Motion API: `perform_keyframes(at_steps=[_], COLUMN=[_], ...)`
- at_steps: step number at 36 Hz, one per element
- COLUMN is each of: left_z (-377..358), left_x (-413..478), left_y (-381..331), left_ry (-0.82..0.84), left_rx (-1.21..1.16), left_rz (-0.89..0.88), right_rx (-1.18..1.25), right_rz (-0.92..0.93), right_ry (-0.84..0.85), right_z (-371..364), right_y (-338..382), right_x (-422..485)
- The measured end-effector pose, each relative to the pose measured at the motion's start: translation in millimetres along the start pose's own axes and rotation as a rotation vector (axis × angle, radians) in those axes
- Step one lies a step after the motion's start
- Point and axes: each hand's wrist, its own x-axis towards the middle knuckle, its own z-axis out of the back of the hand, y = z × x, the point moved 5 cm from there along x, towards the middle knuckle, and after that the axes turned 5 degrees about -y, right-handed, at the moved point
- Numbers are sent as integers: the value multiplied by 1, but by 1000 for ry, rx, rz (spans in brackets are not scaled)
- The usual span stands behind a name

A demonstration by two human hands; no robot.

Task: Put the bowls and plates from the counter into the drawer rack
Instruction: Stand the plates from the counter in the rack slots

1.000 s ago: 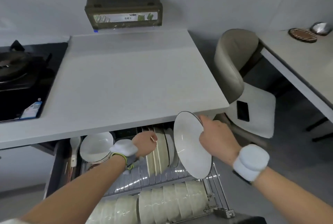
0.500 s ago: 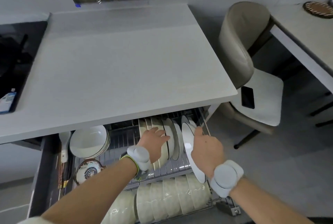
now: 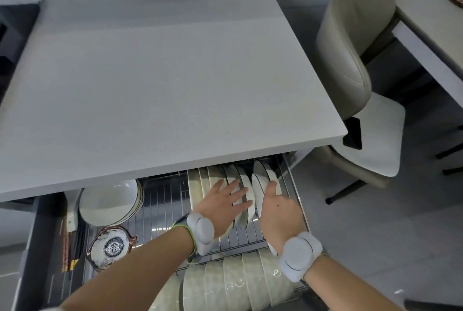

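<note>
Under the desk (image 3: 175, 73) edge, inside the drawer rack (image 3: 162, 198), the right grip (image 3: 278, 213) pinches a dark-rimmed plate (image 3: 258, 186) on edge near the rack's right end; the left grip (image 3: 220, 201), fingers spread, rests on the standing plates (image 3: 200, 183) beside it.

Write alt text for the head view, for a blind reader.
The right hand holds a plate on edge in the drawer rack; the left hand rests flat on standing plates beside it. Bowls line the front row.
</note>
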Motion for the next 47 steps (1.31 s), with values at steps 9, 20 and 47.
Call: perform_keyframes(at_steps=[9, 20, 47], left_z=[-5, -14, -16], left_x=[9, -4, -5], left_y=[10, 28, 29], left_ry=[48, 31, -74], left_rx=[59, -3, -23], left_rz=[-39, 3, 5], right_rx=[-15, -9, -43], right_rz=[-10, 49, -28], right_ry=[13, 63, 117], right_z=[-19, -34, -81], right_y=[1, 12, 25], right_x=[22, 36, 77])
